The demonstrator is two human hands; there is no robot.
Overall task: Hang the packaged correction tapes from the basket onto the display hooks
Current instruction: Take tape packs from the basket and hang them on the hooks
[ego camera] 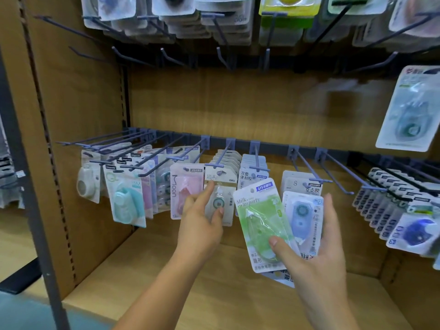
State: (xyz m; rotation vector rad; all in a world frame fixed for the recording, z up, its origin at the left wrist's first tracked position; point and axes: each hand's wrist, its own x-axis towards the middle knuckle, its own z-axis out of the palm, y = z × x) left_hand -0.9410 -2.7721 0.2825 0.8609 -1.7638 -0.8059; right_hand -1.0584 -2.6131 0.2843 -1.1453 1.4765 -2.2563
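My right hand [316,256] holds a fan of packaged correction tapes: a green pack [259,220] in front, a blue-and-white pack [303,215] behind it, and more underneath. My left hand [202,217] pinches a clear-fronted pack with a round grey-green tape [220,201], which hangs on a purple hook [220,158] in the lower row. A pink pack [185,189] hangs just left of it. The basket is out of view.
The lower rail [262,145] carries several purple hooks, most loaded with packs; bare hooks [333,170] stick out to the right. An upper row [223,25] is packed full. A grey upright post [28,177] stands at left. The wooden shelf floor [190,282] lies below.
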